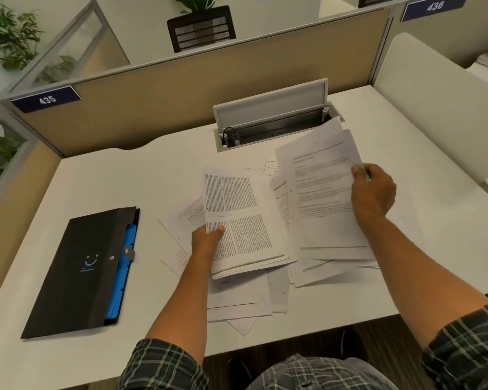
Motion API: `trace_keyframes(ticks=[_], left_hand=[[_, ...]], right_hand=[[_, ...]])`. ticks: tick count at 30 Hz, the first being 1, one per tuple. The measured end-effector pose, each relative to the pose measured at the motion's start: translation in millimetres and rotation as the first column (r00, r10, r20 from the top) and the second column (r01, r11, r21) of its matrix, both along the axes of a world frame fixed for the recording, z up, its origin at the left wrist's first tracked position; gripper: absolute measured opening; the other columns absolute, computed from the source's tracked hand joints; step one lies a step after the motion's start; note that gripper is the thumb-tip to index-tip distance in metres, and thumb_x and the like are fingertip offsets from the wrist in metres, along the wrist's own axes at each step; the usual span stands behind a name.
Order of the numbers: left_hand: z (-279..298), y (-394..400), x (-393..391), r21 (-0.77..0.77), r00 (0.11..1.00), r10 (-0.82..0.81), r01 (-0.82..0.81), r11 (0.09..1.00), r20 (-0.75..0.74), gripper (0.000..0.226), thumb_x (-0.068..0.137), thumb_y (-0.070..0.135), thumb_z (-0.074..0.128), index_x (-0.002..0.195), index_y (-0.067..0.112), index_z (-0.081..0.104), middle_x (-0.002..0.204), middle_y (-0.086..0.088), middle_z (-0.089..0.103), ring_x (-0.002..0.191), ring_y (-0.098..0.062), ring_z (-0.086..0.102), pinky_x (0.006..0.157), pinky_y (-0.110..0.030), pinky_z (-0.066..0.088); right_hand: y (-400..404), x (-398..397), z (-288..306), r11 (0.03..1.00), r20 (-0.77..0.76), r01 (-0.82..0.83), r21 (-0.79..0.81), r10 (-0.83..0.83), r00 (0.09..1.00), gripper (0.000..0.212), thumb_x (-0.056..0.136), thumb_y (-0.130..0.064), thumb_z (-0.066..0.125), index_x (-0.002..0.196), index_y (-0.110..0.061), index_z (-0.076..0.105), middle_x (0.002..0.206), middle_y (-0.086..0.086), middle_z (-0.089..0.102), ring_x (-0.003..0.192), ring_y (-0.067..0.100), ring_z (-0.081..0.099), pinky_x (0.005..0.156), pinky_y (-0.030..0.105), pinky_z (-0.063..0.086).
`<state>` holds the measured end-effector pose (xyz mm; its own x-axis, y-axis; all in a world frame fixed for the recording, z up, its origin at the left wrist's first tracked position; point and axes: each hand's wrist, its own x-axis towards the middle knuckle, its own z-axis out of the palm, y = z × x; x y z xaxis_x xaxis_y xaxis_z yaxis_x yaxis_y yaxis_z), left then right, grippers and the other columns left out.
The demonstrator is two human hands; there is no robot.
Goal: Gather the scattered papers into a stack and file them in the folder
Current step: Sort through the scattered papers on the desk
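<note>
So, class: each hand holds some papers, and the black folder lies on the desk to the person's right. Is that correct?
Not quite. The head view shows the black folder on the person's left. Left hand and right hand do each hold papers.

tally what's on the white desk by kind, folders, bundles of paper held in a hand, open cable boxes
Black folder with blue dividers: 1
Bundles of white printed paper held in a hand: 2, one gripped by the left hand at, one by the right hand at
Open grey cable box: 1
Total: 4
More loose sheets lie overlapped on the desk; their number cannot be told.
</note>
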<state>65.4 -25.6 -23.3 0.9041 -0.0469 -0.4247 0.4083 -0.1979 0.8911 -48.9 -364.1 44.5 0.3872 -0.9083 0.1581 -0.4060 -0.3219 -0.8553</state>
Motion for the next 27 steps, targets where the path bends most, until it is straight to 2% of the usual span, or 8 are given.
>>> trace_keyframes(ticks=[5, 9, 14, 17, 19, 21, 24, 27], left_hand=[[7, 0, 1, 0.060, 0.994, -0.062, 0.057, 0.997, 0.086, 0.047, 0.096, 0.011, 0.067, 0.142, 0.015, 0.057, 0.130, -0.004, 0.066, 0.115, -0.027, 0.065, 0.101, -0.045, 0.053], [10, 1, 2, 0.162, 0.966, -0.168, 0.138, 0.977, 0.195, 0.055, 0.095, 0.006, 0.065, 0.146, 0.018, 0.049, 0.135, -0.001, 0.061, 0.125, -0.026, 0.059, 0.107, -0.046, 0.048], [25, -2, -3, 0.131, 0.927, -0.265, 0.238, 0.962, 0.265, 0.103, 0.088, -0.014, 0.062, 0.162, 0.030, 0.006, 0.153, 0.015, 0.028, 0.138, -0.004, 0.031, 0.112, -0.027, 0.030], [31, -5, -3, 0.114, 0.917, -0.282, 0.260, 0.959, 0.283, 0.093, 0.082, -0.021, 0.055, 0.157, 0.029, 0.032, 0.157, 0.005, 0.036, 0.137, -0.014, 0.045, 0.112, -0.036, 0.041], [32, -5, -4, 0.090, 0.937, -0.261, 0.246, 0.965, 0.232, 0.076, 0.081, -0.022, 0.050, 0.141, 0.023, 0.057, 0.150, -0.004, 0.047, 0.108, -0.016, 0.065, 0.090, -0.036, 0.056], [32, -6, -5, 0.029, 0.959, -0.226, 0.224, 0.974, 0.171, 0.066, 0.082, -0.023, 0.049, 0.133, 0.017, 0.064, 0.145, -0.008, 0.053, 0.089, -0.012, 0.069, 0.073, -0.028, 0.058], [37, -10, -7, -0.052, 0.976, -0.181, 0.188, 0.981, 0.119, 0.063, 0.082, -0.023, 0.048, 0.127, 0.016, 0.068, 0.141, -0.005, 0.058, 0.078, -0.002, 0.071, 0.071, -0.027, 0.058], [47, -14, -8, -0.139, 0.988, -0.137, 0.146, 0.979, 0.075, 0.064, 0.078, -0.022, 0.047, 0.119, 0.019, 0.073, 0.137, 0.000, 0.061, 0.102, -0.012, 0.068, 0.076, -0.028, 0.059]], right_hand=[[-9, 8, 23, 0.996, 0.257, -0.045, 0.072, 0.025, 0.966, 0.023, 0.096, -0.033, 0.064, 0.102, -0.012, 0.073, 0.094, -0.002, 0.071, 0.084, 0.015, 0.066, 0.072, 0.026, 0.055], [-14, 14, 35, 0.994, 0.382, -0.009, 0.106, -0.032, 0.924, 0.024, 0.094, -0.032, 0.066, 0.101, -0.010, 0.073, 0.093, -0.002, 0.070, 0.080, 0.009, 0.064, 0.068, 0.014, 0.052], [-22, 16, 40, 0.969, 0.470, 0.033, 0.244, -0.148, 0.870, 0.014, 0.091, -0.028, 0.070, 0.087, -0.014, 0.070, 0.075, -0.009, 0.063, 0.065, 0.001, 0.055, 0.063, 0.014, 0.050], [-16, 18, 33, 0.945, 0.444, -0.017, 0.328, -0.138, 0.885, 0.015, 0.091, -0.026, 0.072, 0.090, -0.011, 0.072, 0.072, -0.011, 0.061, 0.062, -0.001, 0.054, 0.061, 0.015, 0.049], [-7, 18, 26, 0.934, 0.411, -0.061, 0.353, -0.097, 0.907, 0.019, 0.092, -0.025, 0.071, 0.096, -0.006, 0.074, 0.077, -0.008, 0.063, 0.062, -0.002, 0.055, 0.060, 0.013, 0.048], [4, 17, 21, 0.916, 0.417, -0.134, 0.379, -0.039, 0.908, 0.019, 0.093, -0.024, 0.071, 0.101, -0.006, 0.074, 0.083, -0.006, 0.066, 0.066, -0.001, 0.058, 0.060, 0.010, 0.049], [20, 16, 16, 0.843, 0.434, -0.297, 0.449, 0.085, 0.897, 0.019, 0.092, -0.019, 0.073, 0.108, -0.008, 0.073, 0.091, -0.004, 0.072, 0.077, 0.005, 0.067, 0.068, 0.015, 0.055], [35, 18, 13, 0.772, 0.395, -0.404, 0.490, 0.216, 0.893, 0.024, 0.092, -0.018, 0.075, 0.114, -0.010, 0.070, 0.099, -0.002, 0.073, 0.086, 0.010, 0.070, 0.073, 0.021, 0.057]])
